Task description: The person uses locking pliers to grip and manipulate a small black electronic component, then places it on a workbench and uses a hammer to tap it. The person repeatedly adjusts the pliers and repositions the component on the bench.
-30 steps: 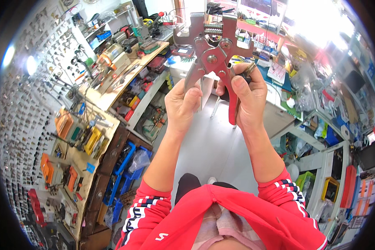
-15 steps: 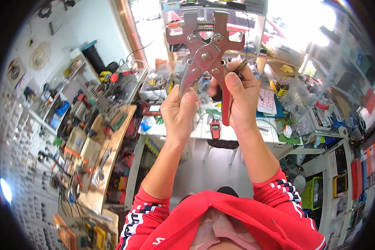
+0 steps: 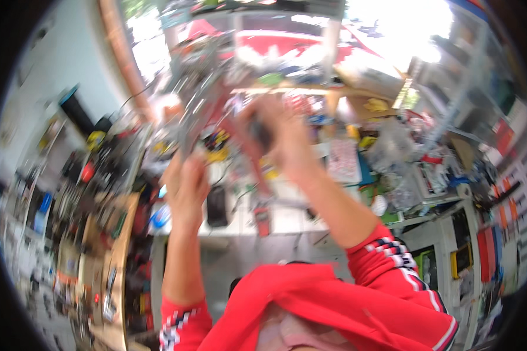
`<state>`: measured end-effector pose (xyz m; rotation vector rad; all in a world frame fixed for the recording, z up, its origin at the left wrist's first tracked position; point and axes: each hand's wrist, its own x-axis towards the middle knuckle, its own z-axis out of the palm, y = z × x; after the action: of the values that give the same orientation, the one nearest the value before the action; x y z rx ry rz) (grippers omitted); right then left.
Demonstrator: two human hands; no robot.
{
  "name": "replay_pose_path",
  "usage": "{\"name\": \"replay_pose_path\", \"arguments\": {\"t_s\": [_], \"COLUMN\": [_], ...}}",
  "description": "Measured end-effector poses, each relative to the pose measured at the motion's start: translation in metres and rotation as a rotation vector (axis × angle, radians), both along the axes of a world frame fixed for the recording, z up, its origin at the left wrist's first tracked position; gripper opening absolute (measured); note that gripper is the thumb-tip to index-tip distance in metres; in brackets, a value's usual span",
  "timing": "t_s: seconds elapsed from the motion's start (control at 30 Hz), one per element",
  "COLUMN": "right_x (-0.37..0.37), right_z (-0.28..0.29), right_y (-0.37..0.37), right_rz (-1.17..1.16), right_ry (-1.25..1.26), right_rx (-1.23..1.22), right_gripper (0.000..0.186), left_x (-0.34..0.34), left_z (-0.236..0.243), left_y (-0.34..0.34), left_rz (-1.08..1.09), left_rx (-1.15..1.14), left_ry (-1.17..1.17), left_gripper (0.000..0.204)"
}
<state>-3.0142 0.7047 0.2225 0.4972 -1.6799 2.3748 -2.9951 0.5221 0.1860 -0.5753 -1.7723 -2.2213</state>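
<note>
In front of me are metal pliers (image 3: pixel 198 108) with red handles, strongly smeared by motion and tilted. My left hand (image 3: pixel 187 181) is closed round their left handle. Beside the red right handle (image 3: pixel 253 161) is my right hand (image 3: pixel 284 137), its fingers curled and blurred. A small dark thing shows at these fingers, too blurred to name. Whether my right hand also touches the handle cannot be told. Below the pliers, a red handheld meter (image 3: pixel 263 221) and a black flat object (image 3: pixel 218 205) rest on the white desk (image 3: pixel 240 225).
A white keypad with pinkish keys (image 3: pixel 344 161) lies on the desk's right side, by clear plastic bags (image 3: pixel 386 146). On the left stands a wooden workbench (image 3: pixel 120 251) with tools and machines. A shelf (image 3: pixel 477 88) rises at right. Crowded goods line the window side.
The pliers and both hands have moved left in view, and the pliers have tilted. My right hand has shifted its hold at the right handle. The whole view has swung too.
</note>
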Motion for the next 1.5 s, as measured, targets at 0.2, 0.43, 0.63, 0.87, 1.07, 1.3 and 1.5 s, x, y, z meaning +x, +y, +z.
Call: {"name": "replay_pose_path", "arguments": {"t_s": [0.2, 0.43, 0.63, 0.87, 1.07, 1.3, 1.5], "right_x": [-0.020, -0.027, -0.020, -0.034, -0.037, -0.024, -0.022], "right_z": [-0.092, -0.184, -0.149, -0.171, -0.204, -0.127, -0.104], "right_y": [-0.001, -0.012, 0.016, -0.027, -0.011, 0.028, 0.018], "right_rz": [0.287, 0.494, 0.181, -0.099, 0.533, 0.404, 0.402], "right_ry": [-0.586, -0.906, -0.887, -0.407, -0.932, -1.017, -0.573], "right_rx": [-0.188, -0.276, -0.473, 0.064, -0.813, -0.197, -0.104], "right_gripper": [0.015, 0.029, 0.044, 0.070, 0.061, 0.106, 0.089], "left_x": [-0.006, -0.012, -0.044, -0.040, -0.036, -0.044, -0.037], "left_z": [-0.099, -0.134, -0.128, -0.104, -0.112, -0.105, -0.100], "left_y": [0.015, 0.024, 0.011, 0.033, 0.008, -0.056, -0.042], "left_rz": [-0.019, -0.377, -0.027, 0.281, -0.066, -0.217, -0.387], "left_rx": [-0.140, -0.075, -0.466, -0.613, -0.296, 0.103, 0.352], "left_ry": [-0.176, -0.607, -0.167, -0.136, -0.432, -0.609, -0.769], "left_gripper": [0.047, 0.026, 0.021, 0.028, 0.030, 0.053, 0.047]}}
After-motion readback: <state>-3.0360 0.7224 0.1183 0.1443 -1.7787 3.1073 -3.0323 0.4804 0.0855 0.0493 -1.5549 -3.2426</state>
